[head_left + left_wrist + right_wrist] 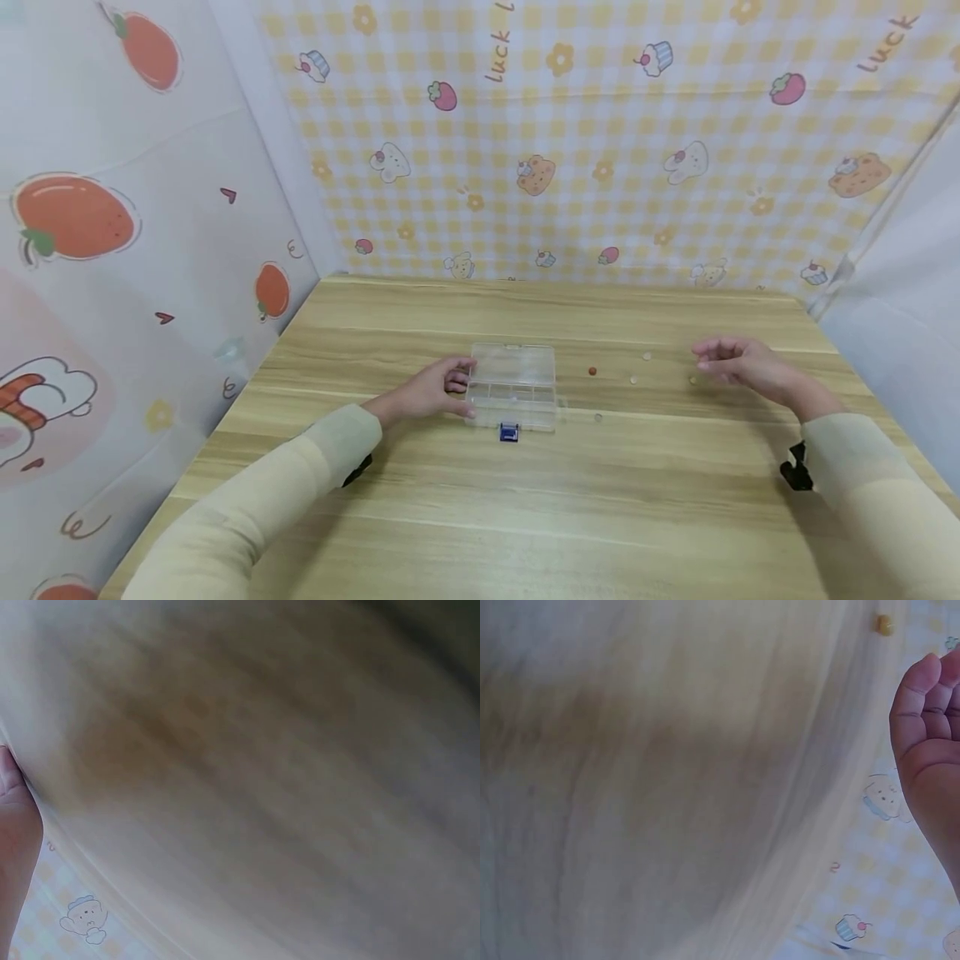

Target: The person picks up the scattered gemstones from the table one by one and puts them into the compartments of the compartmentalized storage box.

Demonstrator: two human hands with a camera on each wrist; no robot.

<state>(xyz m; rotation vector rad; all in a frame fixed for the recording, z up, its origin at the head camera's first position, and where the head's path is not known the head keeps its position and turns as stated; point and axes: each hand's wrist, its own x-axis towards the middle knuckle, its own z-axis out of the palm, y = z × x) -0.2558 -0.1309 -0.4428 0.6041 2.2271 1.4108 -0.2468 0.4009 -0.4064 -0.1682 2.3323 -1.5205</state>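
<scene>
A small clear plastic compartment box (512, 392) lies on the table with its lid (513, 364) folded back and a blue latch (509, 432) at its front. My left hand (435, 388) holds it by the left side, the thumb at the front corner and the fingers by the lid. Only part of that hand (16, 825) shows in the left wrist view. To the right, my right hand (742, 365) hovers with loosely bent fingers and nothing visible in them. A small yellowish bead (692, 380) lies just below its fingertips; an amber bead (885, 625) shows in the right wrist view.
Between the box and my right hand lie a reddish-brown bead (592, 371) and a few pale, clear ones (633, 380). Another clear piece (597, 417) sits nearer the box. A yellow checked curtain (480, 167) hangs behind the wooden table (540, 517).
</scene>
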